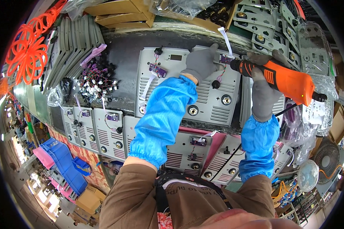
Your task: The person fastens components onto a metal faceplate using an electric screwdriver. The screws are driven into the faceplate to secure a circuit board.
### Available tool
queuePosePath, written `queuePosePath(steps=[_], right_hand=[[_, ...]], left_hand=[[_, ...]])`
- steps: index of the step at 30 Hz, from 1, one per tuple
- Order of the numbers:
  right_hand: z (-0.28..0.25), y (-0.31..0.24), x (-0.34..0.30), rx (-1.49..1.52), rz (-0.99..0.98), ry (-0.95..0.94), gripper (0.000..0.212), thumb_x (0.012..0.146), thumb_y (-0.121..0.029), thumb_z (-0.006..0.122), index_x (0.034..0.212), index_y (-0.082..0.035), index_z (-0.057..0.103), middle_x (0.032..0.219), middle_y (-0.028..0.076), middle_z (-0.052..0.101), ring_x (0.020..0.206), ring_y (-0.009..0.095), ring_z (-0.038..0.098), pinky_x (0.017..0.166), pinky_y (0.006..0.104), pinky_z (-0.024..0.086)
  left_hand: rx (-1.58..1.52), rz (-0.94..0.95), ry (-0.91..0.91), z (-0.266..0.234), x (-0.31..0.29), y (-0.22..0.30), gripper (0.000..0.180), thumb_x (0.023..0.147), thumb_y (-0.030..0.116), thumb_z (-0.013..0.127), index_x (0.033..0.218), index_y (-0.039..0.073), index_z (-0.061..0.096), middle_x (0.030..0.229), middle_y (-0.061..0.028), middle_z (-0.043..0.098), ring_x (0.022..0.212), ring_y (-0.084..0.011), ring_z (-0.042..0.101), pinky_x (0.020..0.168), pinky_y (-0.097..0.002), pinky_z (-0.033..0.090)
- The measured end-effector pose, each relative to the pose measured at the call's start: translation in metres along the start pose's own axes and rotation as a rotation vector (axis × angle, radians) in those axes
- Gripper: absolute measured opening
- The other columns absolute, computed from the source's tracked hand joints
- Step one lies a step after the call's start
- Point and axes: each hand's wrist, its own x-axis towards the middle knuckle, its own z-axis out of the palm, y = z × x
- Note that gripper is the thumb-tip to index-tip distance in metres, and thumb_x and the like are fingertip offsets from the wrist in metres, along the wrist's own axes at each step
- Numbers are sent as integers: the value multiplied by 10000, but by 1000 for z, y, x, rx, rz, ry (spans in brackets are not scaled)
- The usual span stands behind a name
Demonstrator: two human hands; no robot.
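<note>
My left hand [200, 64], in a grey glove, lies on a light grey metal panel [206, 107] with vent slots and two round terminals. Its fingers are apart beside a small purple circuit board [226, 59] near the panel's top edge. A white ribbon cable [226, 40] rises from this board, and thin wires run down to a black knob [216, 84]. My gloved right hand [264, 93] is closed round an orange power screwdriver [288, 82]. The tool lies nearly level, its black nose right beside the board; the tip's contact is hard to see.
To the left stands another panel [167, 86] with its own board. Farther left are a wire-connector pile [97, 82] and stacked grey plates [74, 45]. More panels [109, 133] line the near edge. Metal brackets [269, 28] lie at the far right; a fan [309, 175] stands lower right.
</note>
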Motion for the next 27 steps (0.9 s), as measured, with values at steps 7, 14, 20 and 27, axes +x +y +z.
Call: queuePosePath(steps=[7,14,20,27], right_hand=[[15,0,19,13,7,-198,454,703,48,651,1127,10,496,860,63,636,780,141,615,721,260,510],[38,-4,33,109,21,-273,369,709,46,609,1061,-30,530,785,12,598,657,78,570,570,226,481],[37,-2,39,126,85,-245,304,725,19,596,1021,-34,544,729,-11,572,626,69,540,560,219,452],[40,-14,30,0,73,-241,239,726,-10,618,958,-44,574,742,-16,580,652,69,546,613,224,458]], left_hand=[[27,16,42,4,-2,0,777,696,465,717,1345,178,399,860,-85,665,800,-292,648,643,-403,504],[-642,10,-9,-5,-8,-21,486,823,187,603,1284,97,478,1012,-141,633,874,-244,633,737,-344,520],[-1653,-277,-52,-25,-80,-24,355,896,-10,451,1248,1,501,1089,-140,592,870,-179,605,742,-270,529],[-1989,-367,-145,-32,-160,-14,290,951,100,469,1219,-9,483,935,-83,584,774,-129,556,636,-230,492]])
